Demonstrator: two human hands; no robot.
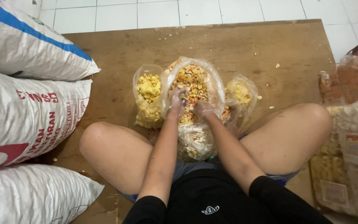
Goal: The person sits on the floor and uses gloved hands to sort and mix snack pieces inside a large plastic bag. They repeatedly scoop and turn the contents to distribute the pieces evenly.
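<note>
At the centre of the frame, the left hand [177, 101] and the right hand [202, 108] are both working inside the mouth of a clear plastic bag of mixed crackers [193, 85], each covered in a thin transparent glove; the left fingers are curling loosely into the orange, yellow and white pieces, while the right is lying half closed on the heap, though whether either is actually pinching any pieces I cannot tell. That bag is standing on the brown board [237, 45] just above the person's crossed legs, its film looking thin, soft and slippery, and the contents look light, dry and brittle, so it is probably best gripped by the gathered rim rather than squeezed at the belly. Just left of it a bag of yellow crackers [148, 97] is leaning against it, a smaller bag [242, 93] is sitting to its right, and another bag of pale pieces [195, 141] is lying below. White woven sacks [25, 108] are piling up at the left edge, and packed snack bags [353, 124] are stacking at the right.
</note>
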